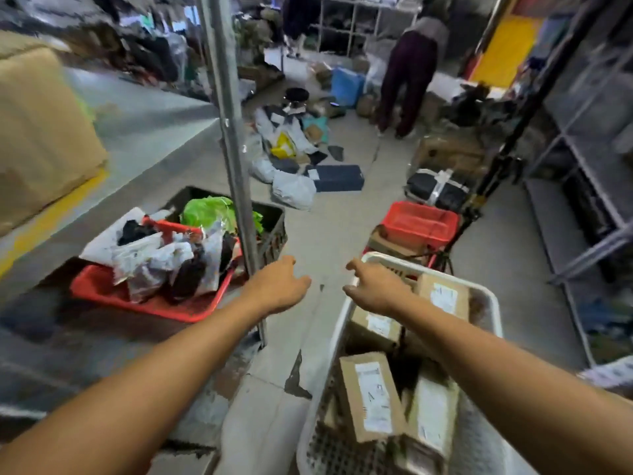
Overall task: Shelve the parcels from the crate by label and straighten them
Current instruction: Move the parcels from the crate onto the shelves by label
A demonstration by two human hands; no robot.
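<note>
While both hands (279,286) reach out, fingers (352,265) loosely curled, holding nothing.

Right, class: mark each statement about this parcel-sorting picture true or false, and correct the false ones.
1. The white crate holds cardboard boxes with labels. True.
2. The left hand grips a box. False: it holds nothing, fingers loosely curled above the floor.
3. The red tray on the left holds bagged parcels. True.
4. The right hand is inside the red basket. False: it reaches over the white crate's near-left corner; the basket lies further off.
5. A metal post stands beside the red tray. True.
6. Nobody else is in the room. False: a person bends over at the back.
</note>
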